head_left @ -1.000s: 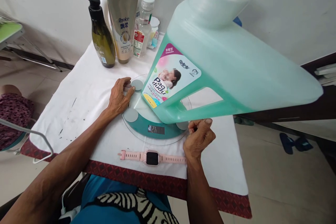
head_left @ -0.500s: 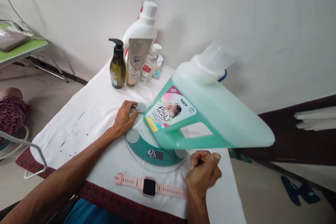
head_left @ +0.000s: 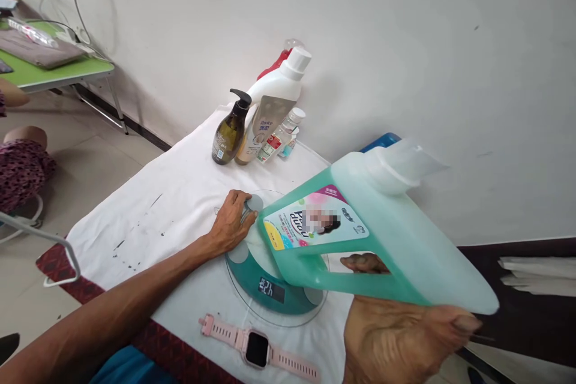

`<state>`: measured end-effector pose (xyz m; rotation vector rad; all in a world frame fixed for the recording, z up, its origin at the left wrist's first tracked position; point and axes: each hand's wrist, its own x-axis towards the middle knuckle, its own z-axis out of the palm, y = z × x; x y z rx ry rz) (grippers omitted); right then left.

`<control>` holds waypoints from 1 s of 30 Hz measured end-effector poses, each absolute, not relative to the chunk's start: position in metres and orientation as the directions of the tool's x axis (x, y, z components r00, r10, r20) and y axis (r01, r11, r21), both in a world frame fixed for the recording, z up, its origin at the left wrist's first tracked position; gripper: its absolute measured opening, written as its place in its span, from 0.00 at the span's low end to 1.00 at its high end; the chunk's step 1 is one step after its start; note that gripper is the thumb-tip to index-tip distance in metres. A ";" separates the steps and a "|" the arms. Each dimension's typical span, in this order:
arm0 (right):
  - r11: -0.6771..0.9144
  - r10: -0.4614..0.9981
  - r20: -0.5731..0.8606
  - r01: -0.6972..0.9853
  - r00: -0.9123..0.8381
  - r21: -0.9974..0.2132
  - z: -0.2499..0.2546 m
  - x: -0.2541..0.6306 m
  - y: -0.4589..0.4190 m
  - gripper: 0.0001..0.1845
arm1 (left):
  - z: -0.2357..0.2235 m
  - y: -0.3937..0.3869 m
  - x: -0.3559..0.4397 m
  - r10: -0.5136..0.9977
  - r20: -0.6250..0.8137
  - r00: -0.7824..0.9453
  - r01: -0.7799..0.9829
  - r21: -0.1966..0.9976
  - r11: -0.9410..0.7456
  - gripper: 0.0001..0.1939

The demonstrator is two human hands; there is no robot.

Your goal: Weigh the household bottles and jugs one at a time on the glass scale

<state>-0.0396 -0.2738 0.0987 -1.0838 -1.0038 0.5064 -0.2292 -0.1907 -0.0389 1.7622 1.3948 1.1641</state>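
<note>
A big sea-green detergent jug (head_left: 405,240) with a pale cap leans tilted over a round glass scale (head_left: 288,312), its lower corner close to the plate. My right hand (head_left: 396,342) grips the jug's handle from below, with fingertips showing through the handle opening. My left hand (head_left: 231,225) rests on the scale's far left rim, fingers curled over a grey pad. The scale's display (head_left: 271,290) is lit. A pink smartwatch (head_left: 256,348) lies flat on the white cloth (head_left: 157,216) in front of the scale.
At the table's back by the wall stand a dark pump bottle (head_left: 229,132), a beige tube (head_left: 265,126), a white bottle (head_left: 283,75) and a small clear bottle (head_left: 281,135). A green table (head_left: 54,72) and a seated person's patterned clothing (head_left: 22,168) are to the left.
My right hand has left the table edge near the watch and taken the jug's handle. The view has pulled back and swung left. My left hand stays on the scale.
</note>
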 end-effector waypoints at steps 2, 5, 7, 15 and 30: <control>0.398 0.759 0.408 0.135 0.507 -0.907 0.104 -0.039 -0.267 0.35 | -0.039 -0.192 -0.228 0.964 0.260 0.062 0.423 0.868 -0.261 0.15; 0.351 0.740 0.371 0.149 0.561 -0.925 0.106 -0.036 -0.259 0.36 | -0.039 -0.194 -0.226 0.965 0.253 0.061 0.411 0.875 -0.255 0.16; 0.343 0.722 0.359 0.146 0.591 -0.928 0.108 -0.035 -0.253 0.37 | -0.041 -0.194 -0.225 0.968 0.248 0.043 0.408 0.880 -0.244 0.18; 0.484 0.671 0.485 0.164 0.560 -0.859 0.155 -0.034 -0.195 0.33 | -0.041 -0.195 -0.224 0.974 0.227 0.014 0.417 0.884 -0.212 0.22; 0.589 0.782 0.566 -0.015 0.260 -0.808 0.099 -0.029 -0.043 0.45 | -0.035 -0.194 -0.225 0.972 0.233 0.038 0.436 0.871 -0.226 0.21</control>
